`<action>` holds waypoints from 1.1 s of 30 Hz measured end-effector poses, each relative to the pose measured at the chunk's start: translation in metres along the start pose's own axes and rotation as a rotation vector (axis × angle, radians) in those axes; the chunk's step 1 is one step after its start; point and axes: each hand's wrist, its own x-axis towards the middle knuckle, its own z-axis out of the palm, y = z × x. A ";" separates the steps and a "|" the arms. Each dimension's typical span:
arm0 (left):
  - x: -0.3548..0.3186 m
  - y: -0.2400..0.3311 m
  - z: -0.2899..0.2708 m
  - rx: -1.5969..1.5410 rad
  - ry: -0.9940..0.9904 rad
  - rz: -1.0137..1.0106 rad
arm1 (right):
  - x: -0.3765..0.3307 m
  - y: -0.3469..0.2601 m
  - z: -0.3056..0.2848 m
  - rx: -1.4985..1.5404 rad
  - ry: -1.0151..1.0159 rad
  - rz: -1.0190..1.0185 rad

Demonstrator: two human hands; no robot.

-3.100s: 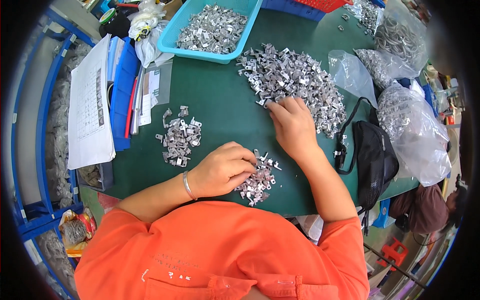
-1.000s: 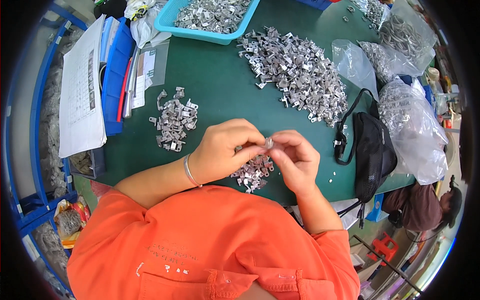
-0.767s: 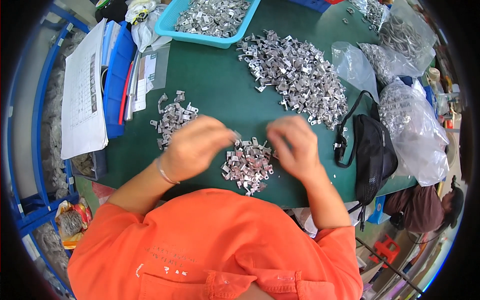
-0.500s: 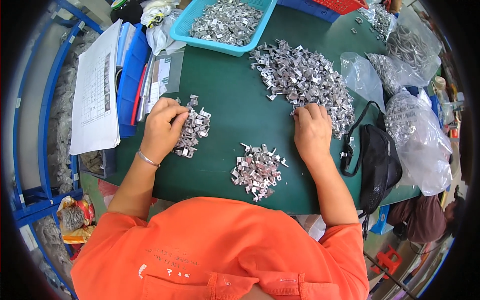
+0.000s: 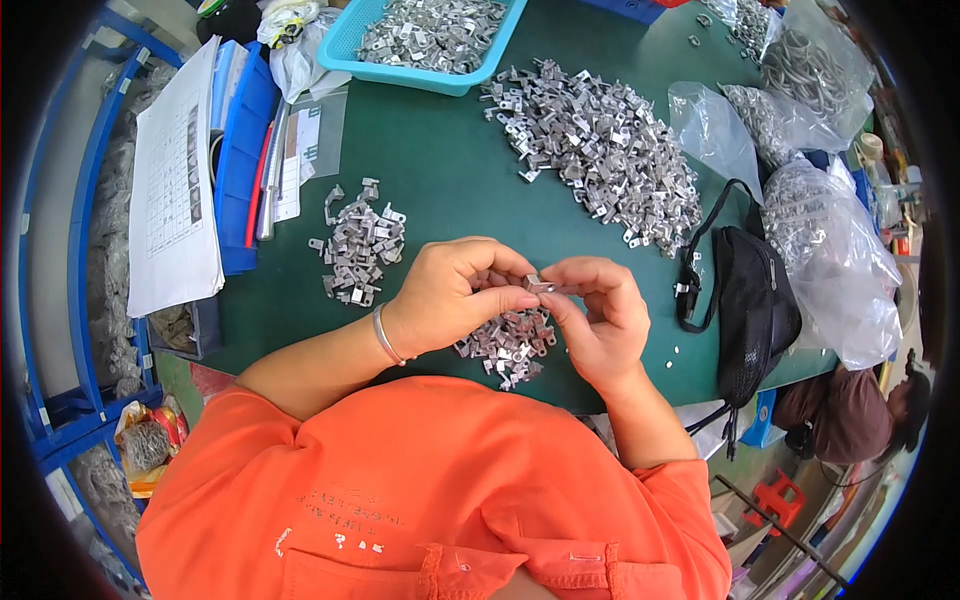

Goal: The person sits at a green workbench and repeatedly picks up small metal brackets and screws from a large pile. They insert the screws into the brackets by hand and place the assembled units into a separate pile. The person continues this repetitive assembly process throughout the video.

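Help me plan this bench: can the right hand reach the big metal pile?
Probably yes: only green tabletop shows between the right hand and the big metal pile, though its fingers touch a small part.

The left hand (image 5: 450,295), earlier set at the side pile (image 5: 362,250) to the left of the near pile (image 5: 515,352) of metal pieces, and the right hand (image 5: 607,318), earlier set at the edge of the large heap (image 5: 605,150) beyond and to the right of the near pile, have been brought together at the near pile's far side. There a small metal bracket (image 5: 538,284) is now held up between the fingertips of both. The near pile, fully exposed a moment ago, has been partly covered, while the side pile has been uncovered.
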 end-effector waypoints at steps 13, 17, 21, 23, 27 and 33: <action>-0.011 0.016 -0.034 0.728 0.338 0.563 | 0.019 0.012 -0.026 -0.640 -0.249 -0.332; -0.020 0.007 -0.090 1.050 0.525 0.406 | 0.051 0.037 -0.049 -1.079 -0.090 -0.343; -0.026 0.003 -0.101 1.052 0.480 0.310 | 0.069 0.043 -0.051 -1.179 -0.103 -0.326; -0.024 0.007 -0.094 1.066 0.563 0.361 | 0.070 0.041 -0.051 -1.163 -0.121 -0.301; -0.017 0.010 -0.069 0.778 0.504 0.377 | 0.056 0.030 -0.049 -0.647 -0.140 0.103; 0.002 0.006 0.000 -0.166 0.053 -0.096 | 0.023 0.013 -0.035 0.607 -0.171 0.727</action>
